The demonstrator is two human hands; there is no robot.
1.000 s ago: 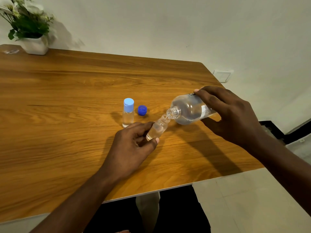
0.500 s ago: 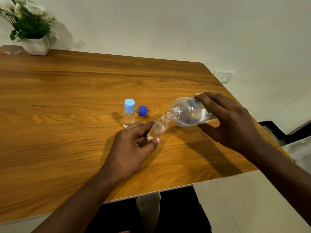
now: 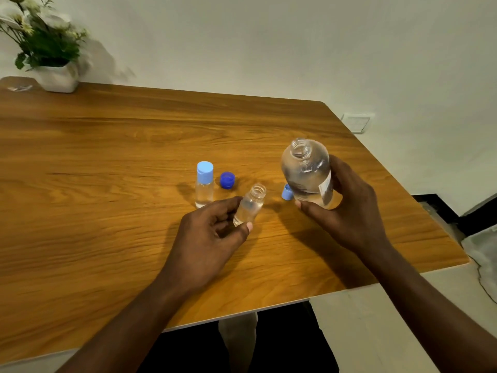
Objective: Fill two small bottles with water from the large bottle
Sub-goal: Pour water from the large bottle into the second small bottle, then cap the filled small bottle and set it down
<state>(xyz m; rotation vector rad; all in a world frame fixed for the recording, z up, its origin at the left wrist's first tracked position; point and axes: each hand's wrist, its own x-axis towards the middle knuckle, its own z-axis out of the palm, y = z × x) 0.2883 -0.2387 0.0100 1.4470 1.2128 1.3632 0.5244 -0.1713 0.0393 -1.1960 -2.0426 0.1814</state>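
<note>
My left hand (image 3: 212, 232) grips a small clear bottle (image 3: 250, 204), uncapped, tilted slightly right and holding water. My right hand (image 3: 347, 208) holds the large clear bottle (image 3: 306, 173) nearly upright, mouth open, partly filled with water. A second small bottle (image 3: 204, 184) with a light blue cap stands on the wooden table (image 3: 107, 184) just left of my left hand's fingers. A dark blue cap (image 3: 227, 179) lies beside it. A light blue cap (image 3: 287, 191) lies on the table, partly hidden behind the large bottle.
A white pot with a green plant (image 3: 51, 57) stands at the table's far left corner. The table's near edge runs below my forearms, and its right edge falls away to a pale floor (image 3: 376, 332). A wall socket (image 3: 357, 122) is behind.
My right hand has swung the large bottle from lying sideways, mouth at the small bottle, to upright and away to the right. The small bottle in my left hand has barely moved.
</note>
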